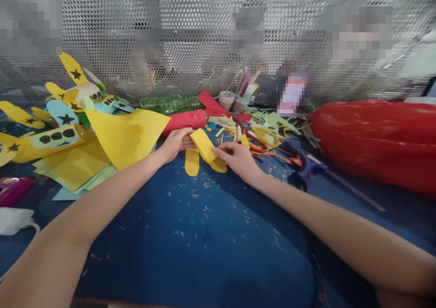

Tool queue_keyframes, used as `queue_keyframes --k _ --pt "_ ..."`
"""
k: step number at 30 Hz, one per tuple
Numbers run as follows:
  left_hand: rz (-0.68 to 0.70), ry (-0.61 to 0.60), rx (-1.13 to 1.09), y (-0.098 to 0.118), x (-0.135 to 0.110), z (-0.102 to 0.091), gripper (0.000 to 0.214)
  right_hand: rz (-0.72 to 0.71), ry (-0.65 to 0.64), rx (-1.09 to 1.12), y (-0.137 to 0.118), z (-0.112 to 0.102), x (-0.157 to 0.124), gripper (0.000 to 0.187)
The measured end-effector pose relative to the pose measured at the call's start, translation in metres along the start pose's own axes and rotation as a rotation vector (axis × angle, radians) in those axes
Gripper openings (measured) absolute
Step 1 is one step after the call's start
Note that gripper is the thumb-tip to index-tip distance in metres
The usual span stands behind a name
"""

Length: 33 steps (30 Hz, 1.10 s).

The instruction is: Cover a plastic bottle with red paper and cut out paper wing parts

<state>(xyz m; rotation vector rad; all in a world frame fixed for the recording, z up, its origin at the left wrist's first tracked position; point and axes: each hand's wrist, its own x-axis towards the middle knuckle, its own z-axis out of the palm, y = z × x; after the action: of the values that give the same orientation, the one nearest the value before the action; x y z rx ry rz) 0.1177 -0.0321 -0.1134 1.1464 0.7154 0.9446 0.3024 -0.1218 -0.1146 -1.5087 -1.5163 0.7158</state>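
A folded strip of yellow paper (pixel 203 145) is held tilted just above the blue table. My right hand (pixel 238 160) pinches its lower right edge between thumb and fingers. At the upper left end, my left hand (pixel 177 143) holds the strip, its fingertips partly hidden behind the paper. Below the strip lie two round-ended yellow paper pieces, a left one (pixel 192 163) and a right one (pixel 218 165) partly covered. Behind my left hand rests a red paper-wrapped bottle (pixel 185 121).
Decorated bottle airplanes (pixel 57 137) and yellow paper sheets (pixel 129 133) crowd the left. Yellow-handled scissors (pixel 265 136) lie among paper scraps. A blue glue gun (pixel 308 165) and a red plastic bag (pixel 374 140) sit at right. Perforated metal mesh (pixel 194 35) stands behind.
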Motion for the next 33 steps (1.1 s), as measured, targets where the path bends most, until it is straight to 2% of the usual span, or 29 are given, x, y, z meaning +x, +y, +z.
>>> queue_keyframes --k 7,13,16,20,24,33 --pt "0.104 -0.141 0.126 0.0 -0.007 0.001 0.037 -0.032 -0.006 -0.065 0.002 -0.001 0.003 0.033" --pt "0.118 -0.16 0.162 0.0 -0.008 0.001 0.038 -0.038 -0.018 -0.059 0.007 0.001 0.005 0.032" --pt "0.124 -0.171 0.168 0.0 -0.007 0.002 0.039 -0.087 0.01 -0.018 0.01 0.003 0.007 0.029" --pt "0.124 -0.196 0.149 0.001 -0.008 0.002 0.04 -0.151 0.031 -0.056 0.011 0.003 0.008 0.037" --pt "0.1 -0.214 0.131 0.002 -0.01 0.002 0.04 -0.144 0.008 -0.113 0.011 0.003 0.008 0.03" --pt "0.054 -0.212 0.109 0.003 -0.008 0.003 0.039 -0.184 0.003 -0.055 0.014 0.002 0.008 0.021"
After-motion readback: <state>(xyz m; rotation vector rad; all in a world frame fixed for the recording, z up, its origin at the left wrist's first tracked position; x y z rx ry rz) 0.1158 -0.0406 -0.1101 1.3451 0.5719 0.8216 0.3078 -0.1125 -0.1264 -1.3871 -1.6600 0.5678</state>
